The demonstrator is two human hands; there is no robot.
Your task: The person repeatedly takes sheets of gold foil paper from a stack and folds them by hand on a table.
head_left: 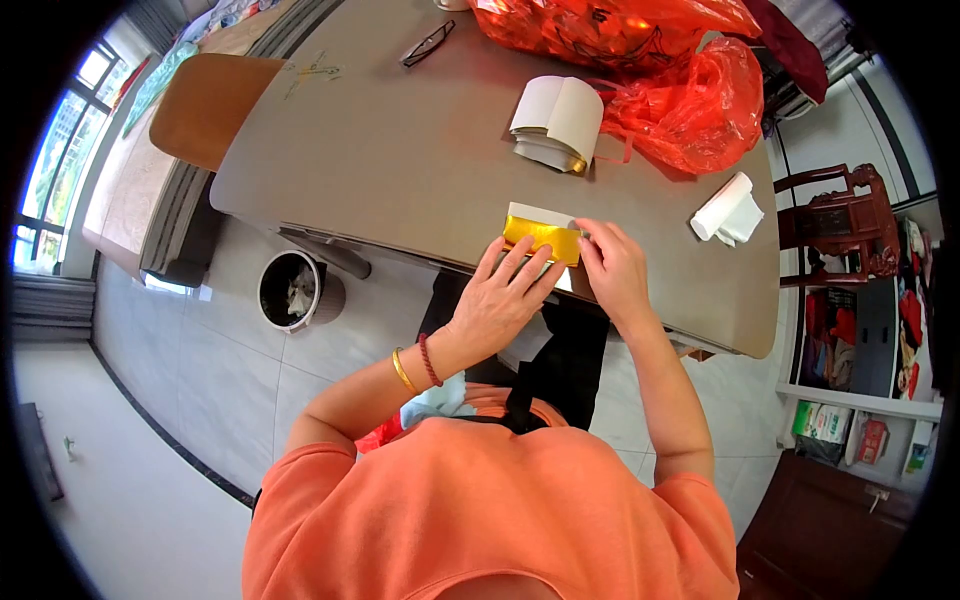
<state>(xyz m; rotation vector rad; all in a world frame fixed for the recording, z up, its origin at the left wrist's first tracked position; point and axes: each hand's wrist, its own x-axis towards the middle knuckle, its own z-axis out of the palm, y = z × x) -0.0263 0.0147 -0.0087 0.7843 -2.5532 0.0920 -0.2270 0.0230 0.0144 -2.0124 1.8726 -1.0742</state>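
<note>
A sheet of shiny gold foil paper point(543, 236) with a white margin lies at the table's near edge. My left hand point(508, 290) rests on its lower left part, fingers stretched out and spread apart. At the right end of the foil paper, my right hand point(614, 262) pinches the edge between thumb and fingers. The fingertips partly cover the paper, so its lower fold is hard to make out. Just beyond it stands a thick stack of white paper point(562, 108), curved over, with a bit of gold showing at its lower corner.
Red plastic bags point(690, 110) fill the far right of the table point(400, 140). A folded white paper bundle point(728, 210) lies to the right, and glasses point(428, 44) lie at the back. A waste bin point(325, 300) stands on the floor at left, near a brown chair point(212, 110).
</note>
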